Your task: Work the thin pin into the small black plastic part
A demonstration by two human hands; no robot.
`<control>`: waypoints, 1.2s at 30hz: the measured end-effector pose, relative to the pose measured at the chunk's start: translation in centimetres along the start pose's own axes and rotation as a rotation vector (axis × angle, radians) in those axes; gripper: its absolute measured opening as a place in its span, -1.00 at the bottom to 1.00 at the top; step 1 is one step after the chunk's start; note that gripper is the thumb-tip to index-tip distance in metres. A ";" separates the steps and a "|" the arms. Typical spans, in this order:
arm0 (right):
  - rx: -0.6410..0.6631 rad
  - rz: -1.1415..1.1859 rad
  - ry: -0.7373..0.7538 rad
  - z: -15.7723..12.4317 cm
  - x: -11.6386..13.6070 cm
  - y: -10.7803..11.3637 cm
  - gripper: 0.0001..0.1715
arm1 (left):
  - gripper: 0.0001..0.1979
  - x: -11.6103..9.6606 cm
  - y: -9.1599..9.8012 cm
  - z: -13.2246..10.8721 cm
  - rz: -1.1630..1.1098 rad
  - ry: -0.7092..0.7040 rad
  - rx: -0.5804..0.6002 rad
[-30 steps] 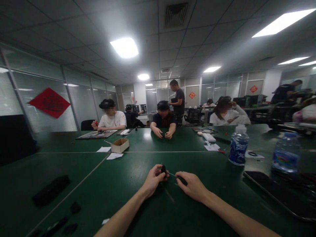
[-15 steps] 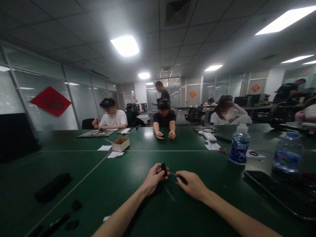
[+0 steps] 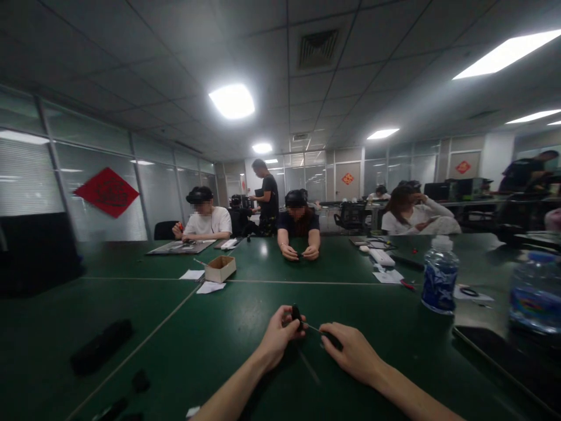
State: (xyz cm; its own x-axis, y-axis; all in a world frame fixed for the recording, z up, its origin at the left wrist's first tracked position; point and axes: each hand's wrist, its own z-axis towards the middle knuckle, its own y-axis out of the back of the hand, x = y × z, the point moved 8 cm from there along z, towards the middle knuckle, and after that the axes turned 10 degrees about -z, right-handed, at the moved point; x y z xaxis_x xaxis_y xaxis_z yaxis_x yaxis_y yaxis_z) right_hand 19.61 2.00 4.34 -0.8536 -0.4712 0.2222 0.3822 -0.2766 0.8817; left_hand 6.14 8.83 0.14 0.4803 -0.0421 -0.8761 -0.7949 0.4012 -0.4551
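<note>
Between the fingers and thumb of my left hand is a small black part, held upright above the green table. My right hand is closed around the black handle of a screwdriver. Its thin metal shaft points left and reaches the black part; whether the tip touches it or sits in a screw I cannot tell. Both hands are just above the table, close together. The part's exact kind is too small and dark to make out.
On the left lie a long black case and a small black piece. A cardboard box stands beyond, by paper sheets. To the right are a blue-labelled bottle, another bottle and a phone. Several people sit across.
The view has tilted up and turned slightly left, so everything sits lower and further right. Both hands keep their holds on the black part and the screwdriver. A standing person behind has moved left.
</note>
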 end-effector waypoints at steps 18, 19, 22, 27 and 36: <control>-0.004 -0.042 0.014 -0.1 0.1 0.1 -0.69 | -0.50 -0.6 -0.2 -0.2 0.029 -0.020 0.044; 0.005 -0.045 0.013 -0.1 0.1 0.1 -0.69 | -0.49 -0.6 -0.3 -0.2 0.021 -0.011 0.042; 0.019 -0.046 0.013 0.0 0.1 0.0 -0.69 | -0.48 -0.6 -0.4 -0.1 -0.005 0.017 0.032; -0.008 -0.033 0.045 0.0 -0.1 -0.3 -0.68 | -0.49 -0.3 -0.2 0.1 -0.050 0.051 0.021; -0.023 0.010 0.058 -0.2 -0.2 -0.1 -0.67 | -0.52 0.1 0.3 0.3 -0.075 0.052 0.012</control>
State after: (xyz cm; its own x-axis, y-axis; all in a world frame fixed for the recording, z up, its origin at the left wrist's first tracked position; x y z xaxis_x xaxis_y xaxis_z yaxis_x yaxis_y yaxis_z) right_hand 19.77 1.94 4.12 -0.8279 -0.5219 0.2054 0.3989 -0.2906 0.8697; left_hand 6.08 9.18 -0.04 0.5177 -0.1201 -0.8471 -0.7530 0.4062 -0.5177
